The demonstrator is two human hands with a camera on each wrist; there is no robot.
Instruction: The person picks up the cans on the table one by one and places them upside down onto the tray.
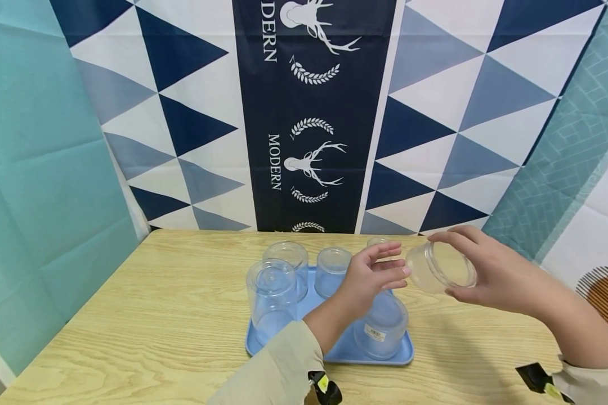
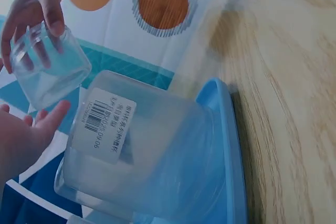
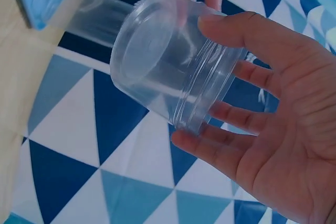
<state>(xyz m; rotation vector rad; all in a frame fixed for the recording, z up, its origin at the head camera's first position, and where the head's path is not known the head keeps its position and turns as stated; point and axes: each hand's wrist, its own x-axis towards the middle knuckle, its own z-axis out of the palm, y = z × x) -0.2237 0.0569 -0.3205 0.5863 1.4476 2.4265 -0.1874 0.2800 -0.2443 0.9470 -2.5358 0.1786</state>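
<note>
My right hand (image 1: 496, 273) grips a clear plastic jar (image 3: 152, 61) around its threaded mouth. The jar is tilted on its side above the table, its base facing my left hand (image 1: 367, 278). The left hand's fingers are extended close to that base; whether they touch it I cannot tell. Below the left hand, a larger upside-down clear jar (image 1: 385, 320) with a white barcode label (image 2: 105, 124) stands at the front right of a blue tray (image 1: 344, 359).
Two large clear jars, one in front (image 1: 271, 292) and one behind (image 1: 289, 253), stand upside down on the tray's left side. A smaller jar (image 1: 333, 270) is at the back middle, and another (image 1: 377, 242) is partly hidden behind my left hand. Patterned cloth (image 1: 309, 112) hangs behind the wooden table (image 1: 157, 315).
</note>
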